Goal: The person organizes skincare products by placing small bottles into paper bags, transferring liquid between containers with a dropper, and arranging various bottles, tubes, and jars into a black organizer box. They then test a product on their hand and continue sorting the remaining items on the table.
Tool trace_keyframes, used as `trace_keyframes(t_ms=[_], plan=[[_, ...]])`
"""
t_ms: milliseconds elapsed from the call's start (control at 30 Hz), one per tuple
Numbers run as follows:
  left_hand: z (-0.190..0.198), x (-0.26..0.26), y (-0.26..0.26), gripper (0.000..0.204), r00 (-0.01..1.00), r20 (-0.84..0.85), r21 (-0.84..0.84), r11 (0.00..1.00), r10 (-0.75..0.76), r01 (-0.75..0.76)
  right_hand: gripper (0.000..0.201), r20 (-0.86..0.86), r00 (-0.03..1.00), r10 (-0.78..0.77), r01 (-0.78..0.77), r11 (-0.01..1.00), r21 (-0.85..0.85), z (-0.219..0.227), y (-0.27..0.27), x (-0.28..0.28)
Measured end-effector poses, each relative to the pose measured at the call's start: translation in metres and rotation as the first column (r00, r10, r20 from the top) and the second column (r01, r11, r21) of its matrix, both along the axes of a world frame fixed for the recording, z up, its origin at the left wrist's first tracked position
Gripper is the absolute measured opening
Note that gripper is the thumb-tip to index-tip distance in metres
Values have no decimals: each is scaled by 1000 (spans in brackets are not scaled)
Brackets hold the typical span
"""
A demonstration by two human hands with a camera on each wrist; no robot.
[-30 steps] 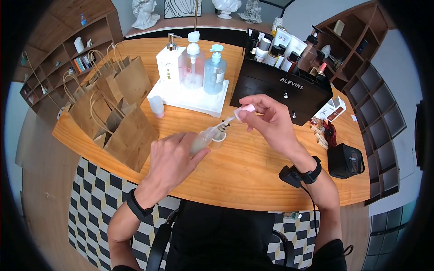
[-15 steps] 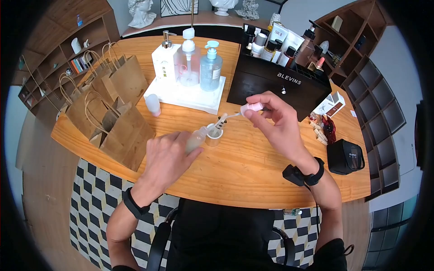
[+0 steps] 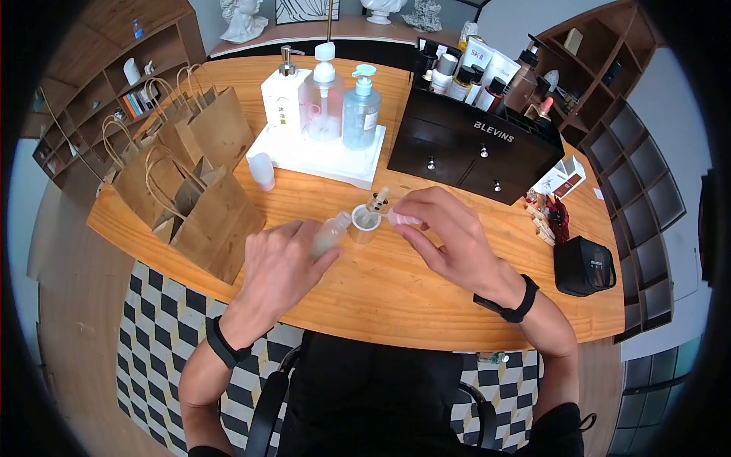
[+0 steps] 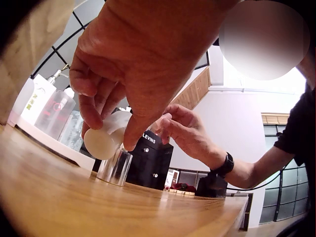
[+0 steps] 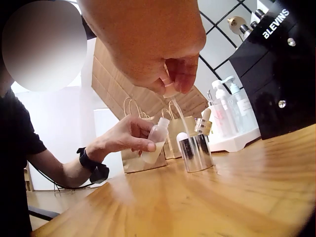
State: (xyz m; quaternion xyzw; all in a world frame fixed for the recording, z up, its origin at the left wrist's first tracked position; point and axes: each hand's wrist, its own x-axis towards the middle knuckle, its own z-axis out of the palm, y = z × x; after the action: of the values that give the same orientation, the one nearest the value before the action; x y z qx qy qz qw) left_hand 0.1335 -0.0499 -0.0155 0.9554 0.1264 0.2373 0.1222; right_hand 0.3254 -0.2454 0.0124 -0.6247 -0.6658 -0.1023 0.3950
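My left hand [image 3: 282, 263] holds a small translucent bottle [image 5: 157, 143] with pale liquid in it, tilted, its neck uncapped. Between the thumb and fingers of my right hand [image 3: 449, 232] is a pink cap [image 3: 403, 218]. From this cap a thin clear stem [image 5: 180, 112] slants down to the mouth of a small silvery cup [image 5: 196, 155] on the table. A dropper with a gold collar [image 5: 203, 124] leans up at the cup's rim. The bottle's neck is close beside the cup in the head view [image 3: 343, 219]. Part of the bottle is hidden by my left fingers.
Another small bottle with a pink base [image 3: 261, 172] stands near the brown paper bags [image 3: 217, 221]. Behind the cup, a white tray [image 3: 316, 164] bears pump bottles. The black cosmetics organizer [image 3: 457, 148] is at the back right, with a black pouch [image 3: 583, 265] farther right.
My right hand has lowered and moved left with the pink cap, bringing its stem to the cup. My left hand has shifted slightly left with the bottle, away from over the cup.
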Motion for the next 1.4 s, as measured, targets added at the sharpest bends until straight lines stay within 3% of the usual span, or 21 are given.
trace_keyframes(t_ms=[167, 700, 1000, 1400], plan=[[1, -1, 0, 34, 1000, -4, -8, 1000, -4, 4, 21, 127, 992, 19, -20, 1000, 8, -2, 2, 2], [3, 2, 0, 35, 999, -33, -1, 1000, -7, 7, 25, 133, 991, 34, -37, 999, 15, -4, -2, 2], [3, 3, -3, 33, 999, -16, 0, 1000, -31, 31, 26, -171, 985, -21, 50, 986, 162, 12, -6, 2], [6, 8, -9, 34, 998, 3, 9, 998, -65, 65, 26, -492, 871, -18, 18, 1000, -4, 0, 10, -3]])
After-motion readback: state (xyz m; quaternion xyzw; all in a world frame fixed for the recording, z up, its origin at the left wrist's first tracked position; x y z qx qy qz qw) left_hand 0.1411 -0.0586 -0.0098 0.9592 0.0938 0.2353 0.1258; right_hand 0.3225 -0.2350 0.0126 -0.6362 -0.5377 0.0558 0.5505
